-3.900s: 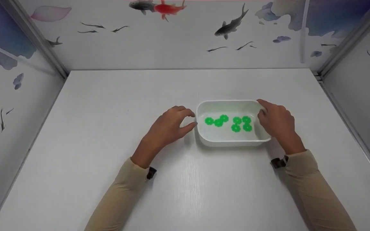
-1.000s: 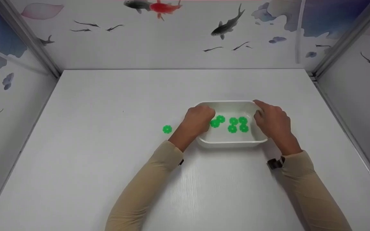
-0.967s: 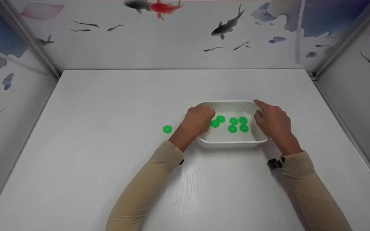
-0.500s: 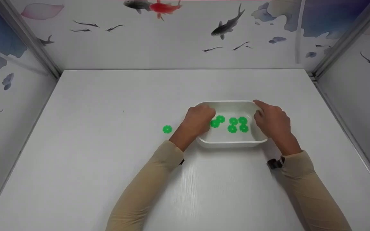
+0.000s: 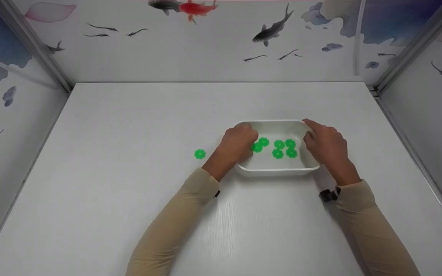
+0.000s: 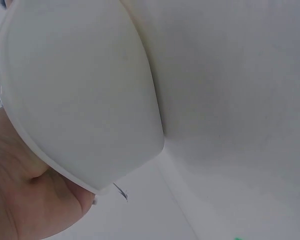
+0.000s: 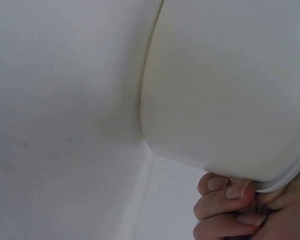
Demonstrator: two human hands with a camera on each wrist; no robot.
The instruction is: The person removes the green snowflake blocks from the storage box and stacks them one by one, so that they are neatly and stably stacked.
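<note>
A white rectangular tub [image 5: 278, 170] stands on the table, holding several green flower-shaped pieces [image 5: 278, 153]. Another green flower-shaped piece [image 5: 200, 154] lies on the tabletop left of it. My left hand [image 5: 237, 143] reaches over the tub's left rim, fingers bent down beside the nearest piece [image 5: 257, 147] and partly covering it. In the left wrist view the tub wall hides those fingertips, so a pinch cannot be confirmed. My right hand [image 5: 326, 145] grips the right rim, its curled fingers [image 7: 222, 202] showing below the edge in the right wrist view.
The white table [image 5: 129, 191] is enclosed by panels [image 5: 205, 57] printed with fish and ink shapes at the back and both sides. Both forearms wear tan sleeves [image 5: 175, 214], with a dark wrist device [image 5: 328, 195] at the right cuff.
Since the earliest frame, my left hand has moved right into the tub, and one green piece now lies on the table to its left. Over the last second, almost nothing has moved.
</note>
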